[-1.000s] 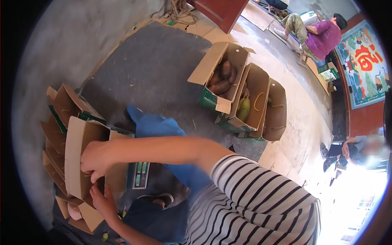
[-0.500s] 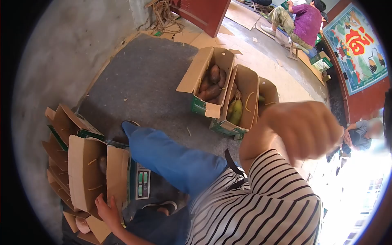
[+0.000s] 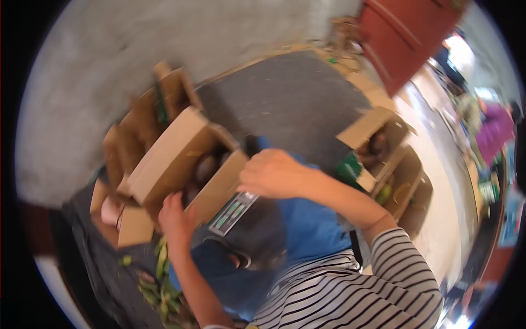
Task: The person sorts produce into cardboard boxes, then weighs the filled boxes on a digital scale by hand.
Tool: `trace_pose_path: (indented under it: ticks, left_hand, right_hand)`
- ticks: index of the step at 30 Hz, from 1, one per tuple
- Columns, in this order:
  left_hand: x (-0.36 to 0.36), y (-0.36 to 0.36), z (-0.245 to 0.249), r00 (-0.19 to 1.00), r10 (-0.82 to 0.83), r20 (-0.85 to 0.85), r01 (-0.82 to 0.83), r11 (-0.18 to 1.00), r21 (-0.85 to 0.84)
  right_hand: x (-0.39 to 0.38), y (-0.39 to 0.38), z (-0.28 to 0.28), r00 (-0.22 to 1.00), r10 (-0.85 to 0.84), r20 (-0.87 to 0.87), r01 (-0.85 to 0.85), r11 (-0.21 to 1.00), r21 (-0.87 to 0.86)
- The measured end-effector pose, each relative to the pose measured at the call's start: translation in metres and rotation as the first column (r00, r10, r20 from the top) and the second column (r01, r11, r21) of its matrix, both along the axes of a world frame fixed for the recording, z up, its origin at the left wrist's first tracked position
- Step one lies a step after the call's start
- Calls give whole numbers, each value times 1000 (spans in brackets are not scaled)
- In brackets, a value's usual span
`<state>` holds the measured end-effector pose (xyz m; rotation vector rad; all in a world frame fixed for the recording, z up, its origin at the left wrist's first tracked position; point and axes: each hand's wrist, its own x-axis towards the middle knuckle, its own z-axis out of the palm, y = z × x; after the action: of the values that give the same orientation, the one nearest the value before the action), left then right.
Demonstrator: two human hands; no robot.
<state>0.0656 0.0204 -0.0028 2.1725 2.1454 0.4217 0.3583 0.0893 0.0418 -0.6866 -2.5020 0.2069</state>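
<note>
An open cardboard box (image 3: 170, 159) with dark brown, rounded produce (image 3: 207, 169) inside stands in front of me, beside a scale's digital display (image 3: 233, 214). My left hand (image 3: 176, 219) is at the box's near end, fingers apart and touching its edge; it holds nothing I can see. By the raised right flap (image 3: 219, 186) is my right hand (image 3: 271, 172), its fingers curled down and blurred. Whatever those fingers hold, if anything, is hidden.
More open boxes (image 3: 131, 134) crowd the left by the wall. Green leafy produce (image 3: 161, 296) lies near my left forearm. Boxes of produce (image 3: 378, 148) stand at the right, near a red door (image 3: 405, 38). A person in purple (image 3: 493, 131) sits farther off.
The view has swung left toward the near box. My right hand has come from the far right to the box's right flap. My left hand stays at the near box.
</note>
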Motion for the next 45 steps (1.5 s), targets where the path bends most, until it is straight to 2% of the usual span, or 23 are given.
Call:
trace_pose_path:
  ticks: [2, 4, 5, 9, 10, 13, 15, 17, 19, 22, 24, 27, 30, 32, 34, 36, 37, 38, 39, 41, 42, 44, 45]
  left_hand:
    - [2, -4, 9, 1000, 8, -7, -8, 998, 68]
    - [8, -6, 14, 1000, 22, -18, -21, 999, 49]
    - [10, -7, 16, 999, 46, -8, -46, 999, -3]
    - [9, -2, 2, 988, 152, 22, -151, 988, -24]
    - [10, 1, -6, 981, 190, -29, -190, 982, -18]
    - [18, 10, -20, 963, 245, -112, -248, 969, -9]
    - [23, 14, -16, 968, 246, -44, -246, 969, 7]
    - [27, 20, -20, 963, 244, 114, -257, 960, 112]
    - [31, 27, -18, 949, 301, 90, -314, 904, 290]
    - [28, 25, 11, 927, 330, 177, -372, 763, 529]
    - [23, 23, 21, 911, 344, 228, -405, 641, 652]
    - [22, 24, 19, 904, 285, 320, -428, 639, 639]
    - [0, -33, 38, 884, 183, 430, -451, 575, 683]
    - [-28, -81, 22, 825, 197, 529, -520, 631, 576]
    - [-56, -134, -33, 766, 386, 513, -626, 630, 460]
    - [-71, -198, -103, 655, 619, 434, -729, 669, 146]
    - [-73, -239, -143, 643, 720, 263, -732, 678, -69]
    - [-73, -279, -167, 649, 759, 56, -682, 612, -401]
    - [-67, -315, -190, 622, 781, -54, -674, 499, -545]
    - [-50, -379, -216, 502, 858, -114, -718, 339, -608]
    - [-41, -400, -220, 442, 887, -134, -716, 260, -648]
    - [-25, -428, -228, 380, 913, -146, -711, 187, -678]
    - [-20, -434, -232, 349, 925, -152, -707, 153, -691]
  right_hand:
    - [-30, 12, 4, 995, 88, -46, -83, 992, 96]
    - [-59, 25, 1, 991, 132, 38, -134, 989, 63]
    - [-74, 32, -3, 988, 142, 54, -143, 990, 9]
    - [-119, 53, -26, 928, 166, 334, -91, 969, -230]
    - [-123, 58, -40, 940, 192, 283, -118, 959, -257]
    - [-131, 54, -53, 891, 151, 429, -40, 965, -258]
    - [-130, 51, -56, 916, 156, 371, -56, 962, -266]
    - [-135, 46, -55, 912, 196, 361, -96, 956, -277]
    - [-136, 46, -67, 929, 224, 294, -165, 963, -212]
    - [-145, 37, -60, 910, 164, 381, -30, 942, -334]
    - [-147, 40, -70, 924, 132, 358, 1, 938, -348]
    - [-144, 41, -75, 934, 104, 341, 12, 947, -321]
    - [-147, 36, -67, 917, 129, 378, -2, 948, -318]
    - [-150, 32, -62, 898, 164, 408, -43, 957, -288]
    - [-151, 34, -65, 930, 164, 329, -76, 961, -266]
    - [-158, 27, -62, 967, 124, 223, -61, 961, -270]
    - [-161, 26, -60, 984, 115, 139, -76, 963, -259]
    - [-165, 26, -59, 993, 107, 53, -91, 965, -247]
    - [-168, 25, -56, 995, 99, -33, -104, 965, -239]
    - [-176, 5, -20, 980, 173, -96, -189, 965, -185]
    - [-182, -11, 3, 921, 313, -232, -351, 925, -146]
    - [-201, -61, 66, 686, 573, -449, -654, 756, -34]
    - [-210, -82, 97, 654, 583, -482, -718, 678, -154]
